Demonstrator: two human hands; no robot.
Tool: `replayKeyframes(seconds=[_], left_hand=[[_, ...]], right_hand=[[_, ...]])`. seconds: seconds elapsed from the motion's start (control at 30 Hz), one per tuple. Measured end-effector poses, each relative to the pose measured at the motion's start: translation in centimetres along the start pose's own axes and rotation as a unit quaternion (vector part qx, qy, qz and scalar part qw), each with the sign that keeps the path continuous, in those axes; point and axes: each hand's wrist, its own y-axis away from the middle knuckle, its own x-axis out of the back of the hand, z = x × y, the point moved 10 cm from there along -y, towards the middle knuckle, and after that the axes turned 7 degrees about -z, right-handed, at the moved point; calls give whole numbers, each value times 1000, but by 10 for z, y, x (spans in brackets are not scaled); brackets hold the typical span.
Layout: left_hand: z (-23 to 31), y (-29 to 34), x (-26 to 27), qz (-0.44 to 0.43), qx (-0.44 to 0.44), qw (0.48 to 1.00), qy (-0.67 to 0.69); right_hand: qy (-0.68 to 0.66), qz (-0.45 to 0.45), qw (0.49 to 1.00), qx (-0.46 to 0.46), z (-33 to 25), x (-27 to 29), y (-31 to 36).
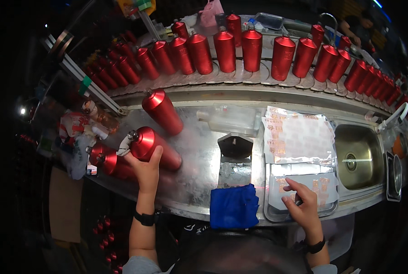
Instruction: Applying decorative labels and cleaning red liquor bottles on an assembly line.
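My left hand is closed on a glossy red bottle that leans on the metal worktop, its neck toward the left. Something white, like a cloth or finger cover, shows at the fingertips beside the neck. A second red bottle stands just beyond, and a third red bottle is to the left of my hand. Over a clear tray with label sheets, my right hand has thumb and index finger apart. Nothing shows between them; its other fingers are partly hidden.
A blue cloth lies at the front edge, behind it a black angular stand and a clear bottle. More label sheets lie beside a sink. Several red bottles line a conveyor at the back.
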Motion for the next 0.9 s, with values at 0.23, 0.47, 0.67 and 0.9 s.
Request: replayKeyframes(seconds=[0.23, 0.47, 0.67, 0.9], left_hand=[[43, 39, -84, -226, 247, 800, 498], [58, 95, -167, -308, 404, 612, 607], [48, 113, -177, -362, 420, 646, 524], [45, 99, -179, -422, 406, 652, 482]], right_hand=[[1, -163, 982, 94, -65, -58, -29], [14, -178, 963, 200, -94, -95, -28], [95, -193, 962, 170, -85, -103, -21], [149, -164, 958, 182, -98, -118, -25]])
